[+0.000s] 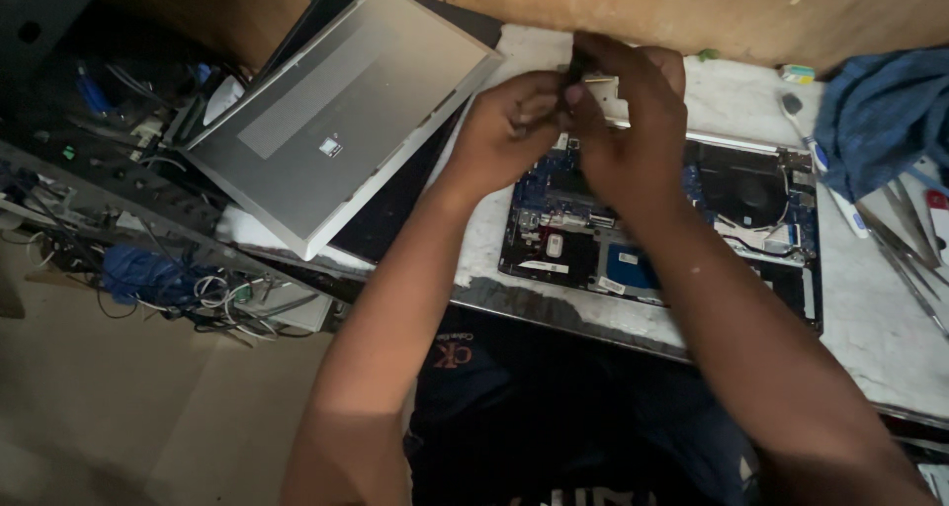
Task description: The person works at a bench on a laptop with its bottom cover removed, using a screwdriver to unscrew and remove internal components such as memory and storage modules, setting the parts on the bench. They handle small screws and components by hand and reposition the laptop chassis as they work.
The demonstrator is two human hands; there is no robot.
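holding a small dark part (576,74) between both hands, the person worked just above the upper edge of the opened laptop base (761,219), near the top centre of the frame. the left hand (509,126) had its grip clenched around the part from the left, and the right hand (628,121) pinched it from the right, fingers wrapped close; what the part was could not be told, since the fingers hid most of it and the view was blurred. a pale metal piece (605,93) showed just behind the hands. the base lay on the white tabletop (870,328) with its circuit board (554,205) and round fan (748,192) exposed. judged from this, the step would go best with the part kept low over the tabletop, so a slip dropped it on the surface and not onto the board. firm, even pressure from both thumbs seemed wiser than twisting. a silver laptop lid (341,121) rested tilted at the upper left, a blue cloth (880,111) at the upper right, with metal tweezers (905,254) beside it.
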